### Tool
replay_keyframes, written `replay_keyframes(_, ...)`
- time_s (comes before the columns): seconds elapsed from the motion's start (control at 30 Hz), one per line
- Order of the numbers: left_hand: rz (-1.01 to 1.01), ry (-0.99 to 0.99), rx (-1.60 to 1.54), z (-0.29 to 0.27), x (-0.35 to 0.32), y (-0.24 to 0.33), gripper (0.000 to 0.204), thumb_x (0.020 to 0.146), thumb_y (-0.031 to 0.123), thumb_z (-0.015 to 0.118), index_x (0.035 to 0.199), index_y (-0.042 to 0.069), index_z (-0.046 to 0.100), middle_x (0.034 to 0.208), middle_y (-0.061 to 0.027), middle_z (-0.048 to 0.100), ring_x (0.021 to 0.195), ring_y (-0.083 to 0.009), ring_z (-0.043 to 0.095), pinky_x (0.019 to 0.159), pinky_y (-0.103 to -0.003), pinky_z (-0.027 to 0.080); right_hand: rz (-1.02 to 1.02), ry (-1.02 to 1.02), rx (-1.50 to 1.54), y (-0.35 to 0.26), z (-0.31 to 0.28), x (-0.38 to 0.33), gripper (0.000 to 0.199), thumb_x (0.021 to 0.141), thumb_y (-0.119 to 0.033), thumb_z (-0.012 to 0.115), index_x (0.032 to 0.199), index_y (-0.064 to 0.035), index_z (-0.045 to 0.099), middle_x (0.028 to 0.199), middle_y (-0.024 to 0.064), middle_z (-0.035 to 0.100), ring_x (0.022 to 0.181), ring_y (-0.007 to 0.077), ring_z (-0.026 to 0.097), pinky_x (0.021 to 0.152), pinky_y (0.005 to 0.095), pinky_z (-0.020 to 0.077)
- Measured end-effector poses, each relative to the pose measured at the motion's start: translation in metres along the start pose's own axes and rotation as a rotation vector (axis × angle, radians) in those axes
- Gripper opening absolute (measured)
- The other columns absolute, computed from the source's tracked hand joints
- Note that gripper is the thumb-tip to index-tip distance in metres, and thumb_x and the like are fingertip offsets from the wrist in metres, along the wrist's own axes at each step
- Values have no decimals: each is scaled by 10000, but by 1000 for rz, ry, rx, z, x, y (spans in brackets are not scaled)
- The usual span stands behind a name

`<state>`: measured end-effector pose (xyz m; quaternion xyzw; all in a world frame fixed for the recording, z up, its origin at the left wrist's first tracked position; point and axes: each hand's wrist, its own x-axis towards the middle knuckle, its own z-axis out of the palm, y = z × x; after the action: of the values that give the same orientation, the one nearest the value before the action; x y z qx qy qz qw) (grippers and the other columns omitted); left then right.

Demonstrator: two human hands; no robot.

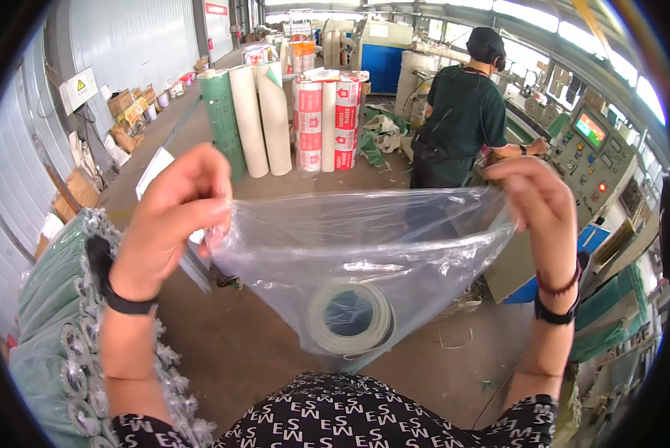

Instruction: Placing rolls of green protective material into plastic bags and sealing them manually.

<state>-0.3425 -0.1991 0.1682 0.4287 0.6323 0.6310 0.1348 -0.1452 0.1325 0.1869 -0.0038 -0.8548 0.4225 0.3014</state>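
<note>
A clear plastic bag (424, 261) is stretched wide between my two raised hands. My left hand (182, 209) pinches one side of its mouth, fingers closed on the film. My right hand (536, 190) grips the other side the same way. Below, a pale green roll of sheet material (318, 328) stands on end, its round top with a hollow core facing up. The film hangs around or in front of this roll; I cannot tell how far down it reaches.
Wrapped green rolls (55, 299) are stacked at my left. Upright white rolls (251, 123), a green roll (221, 119) and red-and-white wrapped rolls (344, 123) stand ahead. A person in dark green (462, 112) works at a control panel (592, 153) on the right.
</note>
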Motion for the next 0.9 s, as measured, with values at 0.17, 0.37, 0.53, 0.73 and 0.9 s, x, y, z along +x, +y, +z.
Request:
replay_keyframes(0.17, 249, 355, -487, 48, -55, -131, 865, 788, 323, 764, 1427, -36, 305, 1324, -160, 479, 1208, -248, 483, 1020, -452, 402, -270, 19, 568, 54, 56, -76, 947, 800, -358, 786, 1486, 13, 249, 1354, 133, 458, 1216, 244, 459, 1006, 361, 395)
replay_keyframes(0.37, 141, -70, 32, 94, -34, -132, 491, 873, 148, 676, 1306, 3, 495, 1304, -171, 550, 1046, -222, 596, 902, -361, 483, 226, -50, 575, 66, 131, -89, 410, 885, -123, 695, 1247, 19, 565, 1152, 51, 621, 1034, 113, 544, 899, 274, 437)
replay_keyframes(0.53, 376, 24, -318, 117, -1, -71, 216, 944, 66, 519, 1134, 0, 595, 1107, -148, 628, 950, -210, 633, 819, -334, 522, -397, -47, 392, 10, 105, -53, 194, 840, -24, 606, 1019, 2, 676, 969, 81, 635, 965, 243, 558, 886, 354, 429)
replay_keyframes(0.73, 74, 80, -537, 152, 5, -71, 313, 1015, 197, 441, 1246, 5, 532, 1136, -135, 615, 1011, -203, 608, 860, -325, 505, -738, 215, -604, -20, 94, -10, 292, 774, -106, 640, 1058, -122, 709, 1059, 74, 601, 967, 284, 533, 963, 403, 378)
replay_keyframes(0.9, -62, -482, -763, 122, 21, -62, 323, 1035, 290, 412, 1125, 24, 570, 917, -37, 610, 821, -132, 585, 743, -278, 481, -419, -115, 377, 24, 116, -8, 476, 908, -149, 575, 1366, -42, 500, 1250, 100, 557, 1158, 249, 514, 995, 417, 377)
